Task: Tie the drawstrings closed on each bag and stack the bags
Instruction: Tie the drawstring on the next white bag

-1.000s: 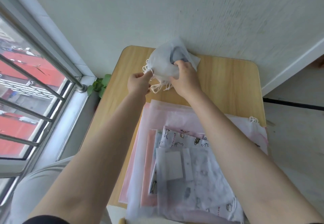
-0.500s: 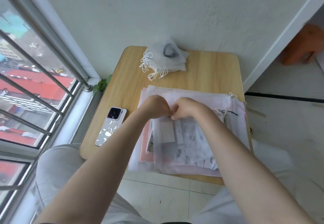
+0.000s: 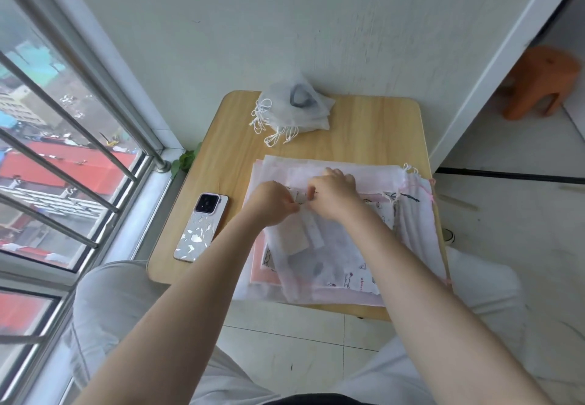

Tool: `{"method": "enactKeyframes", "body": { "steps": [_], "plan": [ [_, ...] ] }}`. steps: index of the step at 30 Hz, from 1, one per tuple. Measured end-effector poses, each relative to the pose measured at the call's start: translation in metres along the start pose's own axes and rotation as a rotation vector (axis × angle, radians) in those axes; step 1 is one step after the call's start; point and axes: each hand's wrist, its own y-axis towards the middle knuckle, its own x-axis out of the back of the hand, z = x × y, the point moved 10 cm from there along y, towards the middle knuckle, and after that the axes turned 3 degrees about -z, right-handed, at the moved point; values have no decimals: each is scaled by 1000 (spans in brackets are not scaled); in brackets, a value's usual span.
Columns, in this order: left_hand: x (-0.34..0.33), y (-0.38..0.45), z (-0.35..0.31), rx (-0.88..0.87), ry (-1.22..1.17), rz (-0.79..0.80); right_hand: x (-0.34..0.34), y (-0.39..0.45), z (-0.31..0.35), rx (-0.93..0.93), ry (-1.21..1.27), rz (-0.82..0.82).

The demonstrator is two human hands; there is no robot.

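The person is sitting at a small light wooden table (image 3: 373,138) with rounded corners and is working at the top edge of the uppermost translucent white fabric drawstring bag (image 3: 319,255), which is lying on a flat pile of pale pink and white bags (image 3: 414,236) on the near right part of the table. The left hand (image 3: 273,203) is curling its fingers into a pinch at the bag's upper edge, and the right hand (image 3: 333,194) is pinching just beside it, the two almost touching; whatever they are holding between them is too small to make out, though it is probably the bag's cord or mouth. At the far edge of the table a heap of finished white mesh bags (image 3: 294,107) is sitting with its looped white cords (image 3: 269,126) trailing toward the left. A phone in a pearly patterned case (image 3: 201,229) is lying face down to the left of the pile, apart from it. To do this step well, the person is likely needing to lift only the top bag clear of the layers under it, since the thin sheets cling and overlap, then find both cord ends, draw the mouth fully shut before knotting, and keep the knot snug so that the bag is lying flat enough to stack on the heap.
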Motion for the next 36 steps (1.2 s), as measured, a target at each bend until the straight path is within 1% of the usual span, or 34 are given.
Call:
{"method": "enactKeyframes", "body": {
  "steps": [3, 4, 5, 7, 8, 9, 10, 11, 12, 13, 16, 17, 19, 21, 22, 23, 25, 27, 29, 31, 33, 35, 36],
  "plan": [
    [13, -1, 27, 83, -126, -46, 31, 1, -19, -131, 34, -238],
    [15, -3, 36, 116, -161, -40, 36, 0, -28, -199, 43, -269],
    [16, -5, 43, 140, -179, -10, 35, 0, -36, -268, 55, -246],
    [10, -11, 52, 135, -132, 141, 20, 4, -41, -335, 71, -86],
    [4, -15, 53, 121, -88, 252, 11, 5, -37, -329, 77, -4],
    [-2, -20, 57, 112, -53, 359, 4, 8, -30, -305, 82, 45],
    [-7, -22, 59, 106, -40, 432, 0, 9, -21, -276, 91, 70],
    [-9, -21, 62, 103, -57, 447, -3, 11, -11, -241, 102, 78],
    [-7, -16, 62, 108, -105, 408, -5, 13, -1, -205, 114, 84],
    [-1, -11, 63, 134, -188, 334, -6, 14, 9, -163, 120, 93],
    [14, -2, 76, 293, -499, 74, -10, 17, 38, -37, 181, 105],
    [15, -2, 82, 347, -618, 14, -10, 17, 45, 2, 227, 100],
    [8, -1, 88, 403, -991, -20, -11, 17, 57, 53, 326, 112],
    [-1, 2, 80, 387, -1436, 29, -10, 15, 61, 72, 363, 109],
    [-2, 3, 76, 368, -1611, 39, -9, 16, 61, 70, 371, 93],
    [-2, 2, 74, 357, -1728, 25, -7, 16, 59, 64, 381, 75],
    [-1, 3, 75, 360, -1890, -32, -7, 17, 52, 36, 400, 55],
    [-3, 3, 81, 403, -1998, -100, -10, 19, 37, -27, 420, 42],
    [-4, 2, 91, 451, -2020, -168, -10, 18, 21, -86, 429, 26],
    [-6, 1, 99, 485, -1983, -216, -9, 14, 7, -142, 430, 22],
    [-5, 0, 104, 500, -1931, -239, -10, 11, -4, -206, 482, 32],
    [-4, -2, 106, 507, -1868, -249, -12, 11, -16, -261, 604, 14],
    [-4, -2, 106, 506, -1844, -249, -14, 11, -20, -288, 713, 10]
  ]
}}
